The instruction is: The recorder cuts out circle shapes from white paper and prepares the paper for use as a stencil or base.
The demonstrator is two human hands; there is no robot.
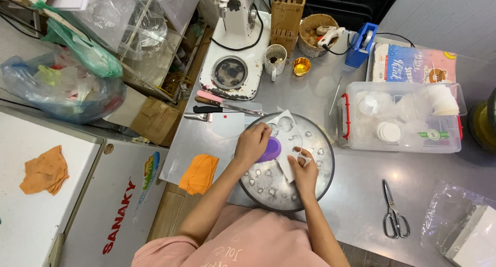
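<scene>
Progress: judging by how things lie, the work is partway; a white cut-out sheet (pixel 285 143) lies across a round clear lid (pixel 320 143) dotted with small pale blobs, and a purple piece (pixel 270 149) is being pressed there. How much is left I cannot tell.
Steel table (pixel 356 179): the work surface, carrying everything below.
White chest freezer (pixel 119 194): at 8 o'clock from the lid, with red lettering down its front and a colour sticker; an orange cloth (pixel 45 170) lies on the white top beside it.
Blue plastic bag (pixel 57 86): at 10 o'clock, bulging with mixed scraps, a green bag above it.
Clear storage box (pixel 403 117): at 3 o'clock, red latches, white round pieces inside, a small green label on its front.
Printed tissue pack (pixel 413 63): at 2 o'clock, flat, blue and pink with a small cartoon figure.
Stand mixer (pixel 235 50): at 12 o'clock, white, worn base.
Clear bag with white block (pixel 465 231): at 4 o'clock, near the table edge.
Folded orange cloth (pixel 199 173): at 9 o'clock, just beside the lid.
Scissors (pixel 394 211): at 4 o'clock, lying shut.
Left hand (pixel 252 143): curled over the purple piece, pressing it down near the lid's centre.
Right hand (pixel 305 170): narrow pinch on the white sheet's lower corner.
</scene>
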